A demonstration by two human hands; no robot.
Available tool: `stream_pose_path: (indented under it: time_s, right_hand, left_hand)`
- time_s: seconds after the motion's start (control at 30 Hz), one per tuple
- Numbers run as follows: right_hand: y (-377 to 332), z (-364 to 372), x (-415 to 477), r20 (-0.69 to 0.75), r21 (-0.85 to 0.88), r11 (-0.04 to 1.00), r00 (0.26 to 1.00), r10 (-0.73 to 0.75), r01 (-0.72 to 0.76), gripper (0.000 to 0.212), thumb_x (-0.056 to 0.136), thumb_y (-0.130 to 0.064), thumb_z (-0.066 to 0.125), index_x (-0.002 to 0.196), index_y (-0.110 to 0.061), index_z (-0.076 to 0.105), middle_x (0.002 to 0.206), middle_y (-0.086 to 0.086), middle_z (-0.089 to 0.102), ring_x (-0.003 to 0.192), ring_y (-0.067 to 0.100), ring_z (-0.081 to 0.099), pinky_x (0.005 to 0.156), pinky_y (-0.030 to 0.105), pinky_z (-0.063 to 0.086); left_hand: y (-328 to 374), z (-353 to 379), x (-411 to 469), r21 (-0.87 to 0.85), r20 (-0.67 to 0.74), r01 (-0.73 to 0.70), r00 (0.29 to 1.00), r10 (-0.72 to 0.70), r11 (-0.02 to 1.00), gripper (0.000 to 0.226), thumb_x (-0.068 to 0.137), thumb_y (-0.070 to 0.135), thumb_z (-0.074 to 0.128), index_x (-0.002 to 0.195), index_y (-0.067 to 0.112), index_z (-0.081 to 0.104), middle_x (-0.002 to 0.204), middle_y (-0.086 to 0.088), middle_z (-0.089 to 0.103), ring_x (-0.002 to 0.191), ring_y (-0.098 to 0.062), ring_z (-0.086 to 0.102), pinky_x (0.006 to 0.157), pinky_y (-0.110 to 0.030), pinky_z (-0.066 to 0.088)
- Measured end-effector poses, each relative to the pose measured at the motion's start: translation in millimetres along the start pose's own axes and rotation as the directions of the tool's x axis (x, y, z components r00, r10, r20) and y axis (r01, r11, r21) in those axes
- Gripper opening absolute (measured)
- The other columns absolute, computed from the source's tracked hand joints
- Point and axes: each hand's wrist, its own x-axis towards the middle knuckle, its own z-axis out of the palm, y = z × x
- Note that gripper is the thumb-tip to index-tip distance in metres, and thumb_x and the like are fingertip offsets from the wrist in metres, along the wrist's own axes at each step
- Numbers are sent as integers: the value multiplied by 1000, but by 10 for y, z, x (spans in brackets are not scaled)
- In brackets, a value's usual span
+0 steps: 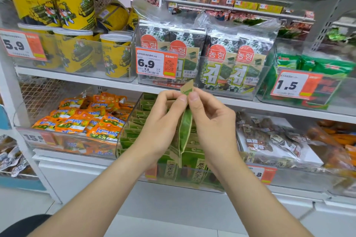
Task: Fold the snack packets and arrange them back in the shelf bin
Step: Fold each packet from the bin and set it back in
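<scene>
A strip of green and tan snack packets [185, 131] hangs upright between my two hands, above the clear shelf bin [133, 113] on the lower shelf. My left hand [163, 121] pinches the top of the strip from the left with thumb and fingers. Opposite it, my right hand [210, 121] pinches the same top from the right. The tan end flap sticks up above my fingertips. Several more green packets [138, 119] of the same kind stand in rows inside the bin, partly hidden behind my hands.
Orange snack packets [86, 119] fill the bin to the left, and brown bagged snacks [269, 136] lie to the right. On the upper shelf stand yellow cups [77, 25], seaweed packs [221, 57] and green packets [312, 67], with price tags [156, 63] clipped on the fronts.
</scene>
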Motion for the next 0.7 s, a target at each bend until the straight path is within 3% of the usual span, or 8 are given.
stream_pose_path:
  time_s: [0.13,0.2,0.27,0.33,0.4,0.5,0.63,0.7]
  right_hand:
    - [72,30,-34,31,237,938,967,253,-252,31,93,-32,73,110,-8,81,114,16,79,120,37,70,111,56,51]
    - [68,29,-32,40,243,918,949,313,-313,24,100,-25,69,108,-5,80,114,19,78,111,31,73,109,54,51]
    - [51,28,-34,33,192,926,945,324,-324,25,103,-25,68,99,-4,80,101,22,77,91,27,66,90,50,53]
    - [26,27,-42,-7,131,949,957,290,-287,32,104,-28,68,84,-5,78,82,18,67,79,25,55,75,44,44]
    - [4,15,-51,-21,90,968,972,235,-232,35,104,-27,68,79,-5,76,76,15,62,75,23,50,72,41,40]
    - [1,-11,-61,9,82,978,982,191,-191,34,104,-29,68,87,-1,78,81,18,68,77,24,54,74,41,44]
    - [7,-40,-44,32,5,989,988,150,-151,36,104,-31,68,83,-3,76,71,11,62,69,18,49,68,37,44]
    - [-8,-57,-39,65,-32,992,990,127,-125,29,101,-30,72,89,-5,79,76,14,72,72,16,59,72,41,53]
  left_hand:
    - [-44,-5,0,6,-21,-3,1000,3,1000,50,90,54,71,122,17,60,121,-7,73,101,-16,73,87,-32,57]
    - [-44,-8,4,34,-27,-28,999,29,999,47,90,51,72,120,16,61,119,-8,74,99,-17,73,85,-29,56]
    - [-17,-6,-9,45,-9,-60,998,61,997,33,100,39,69,115,11,62,105,-3,73,89,-10,69,79,-24,53]
    - [23,-5,-25,70,-3,-93,996,93,993,22,110,25,58,111,4,62,87,4,66,77,-6,61,72,-21,50]
    - [43,-24,-30,85,2,-105,994,106,991,22,112,19,51,108,0,60,80,2,58,73,-11,53,68,-25,45]
    - [66,-58,-21,56,35,-88,996,86,995,22,113,17,50,109,-3,56,84,-10,51,77,-22,43,69,-35,39]
    - [68,-85,-12,-33,61,-27,998,29,999,25,113,20,51,114,-4,59,93,-16,59,85,-24,53,79,-38,46]
    - [57,-99,-14,-75,45,6,999,-3,997,25,112,20,51,110,-3,60,89,-11,63,80,-19,58,75,-34,48]
